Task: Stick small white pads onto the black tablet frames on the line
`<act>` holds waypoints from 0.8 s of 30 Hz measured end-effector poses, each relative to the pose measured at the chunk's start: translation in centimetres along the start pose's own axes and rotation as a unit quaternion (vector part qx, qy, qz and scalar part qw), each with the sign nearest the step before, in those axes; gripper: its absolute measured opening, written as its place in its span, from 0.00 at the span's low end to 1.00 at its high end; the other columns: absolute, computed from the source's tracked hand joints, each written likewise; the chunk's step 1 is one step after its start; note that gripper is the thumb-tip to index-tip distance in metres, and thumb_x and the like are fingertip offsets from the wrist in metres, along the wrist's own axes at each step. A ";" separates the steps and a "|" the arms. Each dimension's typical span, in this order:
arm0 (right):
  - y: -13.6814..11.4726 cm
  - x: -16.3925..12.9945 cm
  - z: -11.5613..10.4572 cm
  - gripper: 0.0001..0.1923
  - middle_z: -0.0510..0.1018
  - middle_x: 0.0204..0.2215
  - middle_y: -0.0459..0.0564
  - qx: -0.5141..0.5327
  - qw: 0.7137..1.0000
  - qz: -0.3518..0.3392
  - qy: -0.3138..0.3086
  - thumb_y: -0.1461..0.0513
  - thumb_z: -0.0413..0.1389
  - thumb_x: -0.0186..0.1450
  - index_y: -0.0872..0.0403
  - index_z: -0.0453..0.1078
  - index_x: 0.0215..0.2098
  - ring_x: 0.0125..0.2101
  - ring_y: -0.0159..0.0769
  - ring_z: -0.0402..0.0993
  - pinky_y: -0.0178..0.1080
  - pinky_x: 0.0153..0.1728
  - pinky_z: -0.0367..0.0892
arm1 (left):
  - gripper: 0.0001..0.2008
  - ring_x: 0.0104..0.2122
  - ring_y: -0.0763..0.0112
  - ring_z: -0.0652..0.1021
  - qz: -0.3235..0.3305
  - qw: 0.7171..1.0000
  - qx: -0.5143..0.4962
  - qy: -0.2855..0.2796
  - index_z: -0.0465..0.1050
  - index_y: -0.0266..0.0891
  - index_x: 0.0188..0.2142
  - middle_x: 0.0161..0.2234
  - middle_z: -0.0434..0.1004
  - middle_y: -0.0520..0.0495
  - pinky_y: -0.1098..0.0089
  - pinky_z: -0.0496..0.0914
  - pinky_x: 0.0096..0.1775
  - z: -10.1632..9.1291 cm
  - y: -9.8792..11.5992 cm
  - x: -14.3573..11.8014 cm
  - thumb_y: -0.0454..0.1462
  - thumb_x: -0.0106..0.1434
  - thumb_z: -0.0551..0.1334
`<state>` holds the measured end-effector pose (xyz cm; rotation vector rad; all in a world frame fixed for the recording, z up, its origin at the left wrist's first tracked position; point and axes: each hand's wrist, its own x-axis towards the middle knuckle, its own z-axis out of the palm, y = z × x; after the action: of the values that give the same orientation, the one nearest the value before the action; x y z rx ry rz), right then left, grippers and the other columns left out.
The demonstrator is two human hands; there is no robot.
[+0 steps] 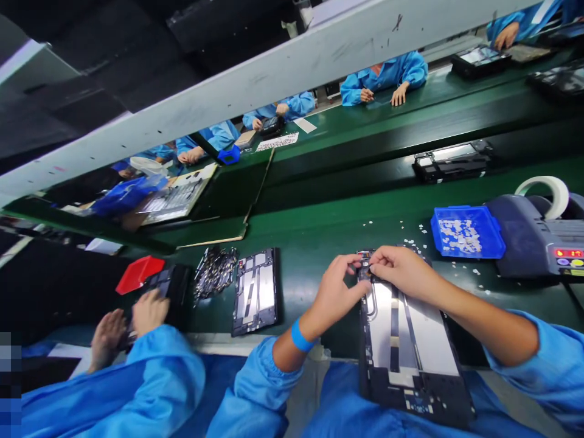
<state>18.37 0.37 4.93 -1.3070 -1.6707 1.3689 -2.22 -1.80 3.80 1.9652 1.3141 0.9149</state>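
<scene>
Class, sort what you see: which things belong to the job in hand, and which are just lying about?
Job in hand:
- open device, far end at left hand and right hand
- perhaps white bits in blue tray

Apparently lying about:
- second device, further left
- heap of parts
- tape roll
</scene>
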 end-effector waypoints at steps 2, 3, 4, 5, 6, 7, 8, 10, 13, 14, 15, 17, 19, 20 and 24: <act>0.1 -0.4 -0.1 0.06 0.82 0.29 0.46 -0.011 1.000 -0.001 0.009 0.59 0.57 0.63 0.51 0.75 0.34 0.29 0.35 0.76 0.36 0.30 0.66 | 0.16 0.39 0.66 0.78 -0.067 0.997 -0.032 -0.012 0.78 0.41 0.49 0.42 0.83 0.47 0.66 0.73 0.44 0.5 0.7 -0.4 0.36 0.61 0.69; 0.1 -0.5 -0.1 0.06 0.83 0.30 0.46 -0.023 1.000 -0.003 0.010 0.59 0.57 0.64 0.51 0.76 0.34 0.30 0.36 0.78 0.37 0.32 0.67 | 0.11 0.37 0.67 0.78 -0.090 0.995 -0.042 -0.016 0.79 0.41 0.46 0.40 0.83 0.48 0.67 0.72 0.43 0.8 1.0 -0.5 0.36 0.62 0.68; 0.1 -0.6 -0.2 0.06 0.84 0.31 0.46 -0.038 0.999 -0.006 0.010 0.59 0.57 0.65 0.51 0.76 0.35 0.32 0.37 0.79 0.38 0.33 0.68 | 0.07 0.36 0.67 0.78 -0.108 0.993 -0.049 -0.014 0.80 0.40 0.42 0.37 0.83 0.49 0.67 0.72 0.42 1.0 1.3 -0.4 0.36 0.64 0.66; 0.1 -0.7 -0.2 0.07 0.84 0.33 0.47 -0.057 0.998 -0.012 0.010 0.59 0.57 0.66 0.50 0.77 0.37 0.33 0.38 0.79 0.38 0.35 0.69 | 0.05 0.35 0.68 0.78 -0.122 0.991 -0.057 -0.011 0.80 0.40 0.39 0.35 0.83 0.49 0.68 0.71 0.40 1.2 1.4 -0.4 0.36 0.65 0.64; 0.1 -0.7 -0.2 0.08 0.85 0.35 0.47 -0.081 0.996 -0.024 0.012 0.59 0.56 0.68 0.50 0.77 0.38 0.35 0.39 0.80 0.39 0.38 0.70 | 0.06 0.34 0.68 0.78 -0.133 0.989 -0.064 -0.010 0.80 0.40 0.38 0.34 0.83 0.50 0.69 0.71 0.39 1.4 1.5 -0.3 0.37 0.66 0.64; 0.2 -0.8 -0.1 0.09 0.86 0.37 0.48 -0.114 0.993 -0.041 0.017 0.59 0.55 0.70 0.49 0.78 0.39 0.37 0.40 0.81 0.40 0.40 0.70 | 0.06 0.33 0.69 0.78 -0.141 0.988 -0.069 -0.007 0.80 0.40 0.37 0.33 0.82 0.50 0.69 0.71 0.38 1.6 1.6 -0.2 0.37 0.66 0.63; 0.3 -1.0 0.0 0.10 0.86 0.39 0.49 -0.153 0.986 -0.062 0.030 0.59 0.54 0.71 0.49 0.78 0.41 0.40 0.41 0.81 0.42 0.42 0.70 | 0.06 0.32 0.69 0.78 -0.144 0.987 -0.069 -0.003 0.80 0.40 0.36 0.32 0.82 0.50 0.69 0.70 0.37 1.7 1.6 -0.1 0.37 0.67 0.63; 0.7 -1.5 0.3 0.11 0.86 0.43 0.52 -0.244 0.961 -0.107 0.075 0.60 0.53 0.73 0.50 0.79 0.44 0.44 0.44 0.81 0.44 0.46 0.70 | 0.06 0.33 0.69 0.78 -0.138 0.989 -0.058 0.006 0.80 0.40 0.36 0.33 0.82 0.50 0.69 0.70 0.37 1.8 1.6 -0.1 0.37 0.67 0.64; 1.4 -2.3 1.2 0.13 0.85 0.40 0.56 -0.356 0.911 -0.161 0.132 0.60 0.52 0.76 0.53 0.79 0.43 0.42 0.46 0.80 0.45 0.47 0.69 | 0.05 0.34 0.68 0.78 -0.116 0.993 -0.021 0.018 0.79 0.40 0.35 0.33 0.83 0.50 0.68 0.70 0.40 1.8 1.5 -0.3 0.35 0.67 0.64; 1.6 -2.6 1.4 0.14 0.84 0.38 0.55 -0.376 0.899 -0.178 0.139 0.60 0.51 0.76 0.53 0.79 0.42 0.41 0.46 0.80 0.45 0.46 0.69 | 0.04 0.34 0.68 0.79 -0.108 0.994 -0.007 0.020 0.79 0.41 0.35 0.33 0.83 0.50 0.68 0.71 0.40 1.8 1.5 -0.5 0.34 0.66 0.64; 1.7 -2.7 1.6 0.14 0.84 0.37 0.55 -0.386 0.890 -0.197 0.142 0.61 0.50 0.77 0.53 0.79 0.41 0.40 0.45 0.80 0.45 0.46 0.68 | 0.04 0.34 0.67 0.79 -0.099 0.995 0.007 0.021 0.79 0.41 0.35 0.33 0.83 0.50 0.68 0.71 0.41 1.8 1.5 -0.6 0.34 0.66 0.64; 2.0 -2.7 1.7 0.13 0.85 0.39 0.54 -0.381 0.884 -0.230 0.142 0.63 0.52 0.76 0.54 0.79 0.43 0.40 0.44 0.80 0.44 0.46 0.69 | 0.04 0.35 0.67 0.79 -0.073 0.996 0.035 0.024 0.79 0.42 0.36 0.33 0.83 0.50 0.67 0.71 0.41 1.8 1.5 -0.8 0.32 0.66 0.65; 2.2 -2.3 1.4 0.10 0.86 0.40 0.52 -0.360 0.890 -0.251 0.128 0.64 0.54 0.74 0.54 0.79 0.45 0.41 0.43 0.81 0.42 0.46 0.69 | 0.05 0.35 0.67 0.79 -0.042 0.997 0.063 0.022 0.78 0.42 0.35 0.33 0.82 0.50 0.66 0.70 0.42 1.8 1.4 -0.9 0.32 0.67 0.65; 2.3 -2.1 1.1 0.10 0.86 0.40 0.51 -0.349 0.894 -0.255 0.114 0.64 0.55 0.73 0.54 0.79 0.45 0.41 0.42 0.81 0.42 0.46 0.69 | 0.05 0.36 0.66 0.78 -0.027 0.997 0.076 0.018 0.78 0.42 0.35 0.34 0.82 0.50 0.66 0.70 0.42 1.7 1.4 -1.0 0.32 0.68 0.65; 2.2 -1.6 0.4 0.08 0.85 0.35 0.48 -0.336 0.907 -0.242 0.075 0.64 0.56 0.72 0.51 0.79 0.39 0.36 0.39 0.80 0.39 0.41 0.68 | 0.05 0.36 0.65 0.78 0.019 0.994 0.105 -0.003 0.78 0.42 0.36 0.34 0.82 0.49 0.65 0.69 0.42 1.3 1.4 -1.1 0.33 0.70 0.64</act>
<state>19.29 -1.34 2.90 -1.1670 -2.2565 0.3909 -0.74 -3.44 3.87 2.1566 1.4244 0.8142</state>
